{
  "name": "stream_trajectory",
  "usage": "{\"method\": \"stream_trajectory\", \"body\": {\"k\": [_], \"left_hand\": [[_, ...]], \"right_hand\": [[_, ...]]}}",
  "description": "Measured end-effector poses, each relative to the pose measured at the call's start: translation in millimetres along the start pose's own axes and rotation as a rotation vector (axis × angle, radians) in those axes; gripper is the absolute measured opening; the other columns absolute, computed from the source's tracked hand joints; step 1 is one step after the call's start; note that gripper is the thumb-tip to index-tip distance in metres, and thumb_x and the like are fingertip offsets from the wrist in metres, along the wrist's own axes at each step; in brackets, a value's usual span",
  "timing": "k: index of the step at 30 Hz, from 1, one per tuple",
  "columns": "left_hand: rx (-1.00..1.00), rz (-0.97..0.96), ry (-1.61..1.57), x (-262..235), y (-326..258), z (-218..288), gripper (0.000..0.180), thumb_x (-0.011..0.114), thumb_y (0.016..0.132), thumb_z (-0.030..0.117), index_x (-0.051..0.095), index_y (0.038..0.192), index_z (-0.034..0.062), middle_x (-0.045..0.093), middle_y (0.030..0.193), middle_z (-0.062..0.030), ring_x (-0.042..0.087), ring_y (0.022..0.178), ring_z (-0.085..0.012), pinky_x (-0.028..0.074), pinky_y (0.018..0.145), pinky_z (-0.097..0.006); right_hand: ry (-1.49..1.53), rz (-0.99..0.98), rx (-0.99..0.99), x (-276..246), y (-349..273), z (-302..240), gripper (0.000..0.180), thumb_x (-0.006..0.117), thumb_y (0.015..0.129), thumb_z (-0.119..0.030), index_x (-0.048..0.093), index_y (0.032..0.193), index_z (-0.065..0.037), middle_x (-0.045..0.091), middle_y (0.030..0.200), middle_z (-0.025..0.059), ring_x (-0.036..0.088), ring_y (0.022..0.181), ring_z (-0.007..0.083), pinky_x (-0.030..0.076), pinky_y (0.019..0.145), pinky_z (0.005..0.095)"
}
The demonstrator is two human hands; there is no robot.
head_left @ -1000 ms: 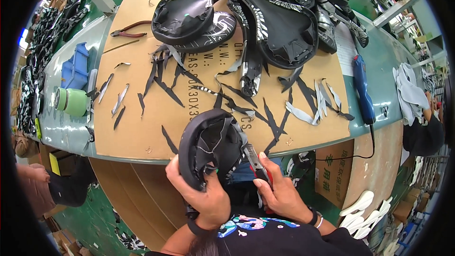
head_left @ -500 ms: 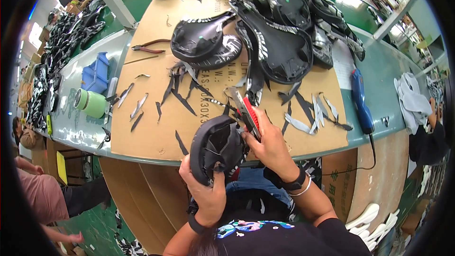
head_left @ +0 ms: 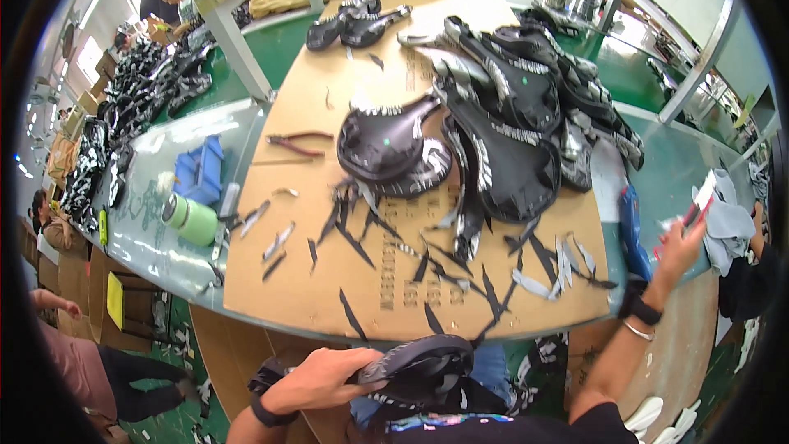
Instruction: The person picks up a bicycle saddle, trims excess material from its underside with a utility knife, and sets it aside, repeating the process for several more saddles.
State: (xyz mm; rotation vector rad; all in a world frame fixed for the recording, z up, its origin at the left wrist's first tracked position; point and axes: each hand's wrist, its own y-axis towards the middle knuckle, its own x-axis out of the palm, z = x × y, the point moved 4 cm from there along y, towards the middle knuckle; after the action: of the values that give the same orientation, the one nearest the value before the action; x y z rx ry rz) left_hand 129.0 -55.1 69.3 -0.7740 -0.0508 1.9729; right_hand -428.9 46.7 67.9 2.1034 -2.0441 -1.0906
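Observation:
My left hand [head_left: 327, 376] is closed on a black bicycle saddle [head_left: 423, 366], tilted low in front of my body by the table's near edge. Far out to the right, my right hand [head_left: 680, 248] grips a red utility knife [head_left: 699, 207], its tip pointing away from me. Beneath and beside that hand lies a blue corded power tool [head_left: 631, 226]; a grey cloth [head_left: 725, 222] lies just past it. Cut strips of black and grey material [head_left: 552, 267] are strewn over the cardboard [head_left: 316, 238] between my arms.
More black saddles [head_left: 509, 173] are heaped at the middle and back. Pliers [head_left: 300, 145], a blue bin [head_left: 199, 171] and a green bottle [head_left: 189, 219] sit to the left. Metal posts [head_left: 218, 25] rise from the bench. Another person [head_left: 74, 362] stands at the lower left.
My right hand has swung away from the saddle to the far right, still with the knife. My left hand has lowered and turned the saddle. The view has shifted.

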Motion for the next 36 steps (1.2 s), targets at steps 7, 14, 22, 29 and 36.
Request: {"method": "stream_trajectory", "body": {"k": [7, 14, 22, 29, 36], "left_hand": [[-0.12, 0.348, -0.976, -160.5, 133.2, 11.2, 0.04, 0.058, 0.095, 0.038, 0.061, 0.098, -0.0022, 0.066, 0.076, -0.0115, 0.067, 0.061, -0.0198, 0.057, 0.056, -0.031], [0.422, 0.868, -1.042, -364.9, 269.0, -60.5, 0.036, 0.054, 0.099, 0.033, 0.06, 0.11, -0.0003, 0.067, 0.099, -0.0118, 0.068, 0.083, -0.021, 0.056, 0.069, -0.033], [0.12, 0.044, 0.434, -245.8, 292.2, -39.9, 0.055, 0.072, 0.08, 0.038, 0.06, 0.118, 0.0004, 0.064, 0.112, -0.0154, 0.066, 0.091, -0.0213, 0.054, 0.072, -0.033], [-0.21, 0.32, -0.098, -178.0, 201.2, -34.1, 0.047, 0.069, 0.086, 0.027, 0.055, 0.116, -0.0064, 0.064, 0.103, -0.0159, 0.062, 0.094, -0.0192, 0.05, 0.079, -0.031], [-0.1, 0.846, -0.795, -21.9, 70.4, -27.8, 0.049, 0.06, 0.093, 0.014, 0.034, 0.13, -0.0041, 0.049, 0.118, -0.0099, 0.048, 0.108, -0.0147, 0.04, 0.096, -0.029]], "right_hand": [[0.398, -1.005, 0.178, 36.8, -151.1, -99.2, 0.032, 0.061, 0.084, -0.002, 0.053, 0.115, -0.002, 0.06, 0.083, 0.0038, 0.061, 0.068, 0.0109, 0.05, 0.059, 0.0241], [0.439, -1.251, 0.167, 49.1, -226.6, -78.9, 0.036, 0.067, 0.086, -0.004, 0.048, 0.117, -0.002, 0.059, 0.08, 0.0047, 0.058, 0.057, 0.0117, 0.047, 0.048, 0.0235], [0.428, -1.168, 0.342, 59.2, -244.5, -67.1, 0.031, 0.066, 0.087, -0.003, 0.048, 0.113, -0.003, 0.059, 0.079, 0.0046, 0.057, 0.057, 0.0115, 0.048, 0.051, 0.0244], [0.548, -1.218, 0.429, 44.1, -250.9, -83.8, 0.038, 0.066, 0.084, -0.001, 0.044, 0.115, -0.002, 0.061, 0.08, 0.0088, 0.057, 0.054, 0.0123, 0.049, 0.049, 0.0249], [0.768, -1.373, 0.29, 54.6, -288.1, -133.4, 0.04, 0.058, 0.095, -0.012, 0.043, 0.13, 0.002, 0.064, 0.12, 0.0122, 0.063, 0.11, 0.0201, 0.052, 0.082, 0.0306]]}}
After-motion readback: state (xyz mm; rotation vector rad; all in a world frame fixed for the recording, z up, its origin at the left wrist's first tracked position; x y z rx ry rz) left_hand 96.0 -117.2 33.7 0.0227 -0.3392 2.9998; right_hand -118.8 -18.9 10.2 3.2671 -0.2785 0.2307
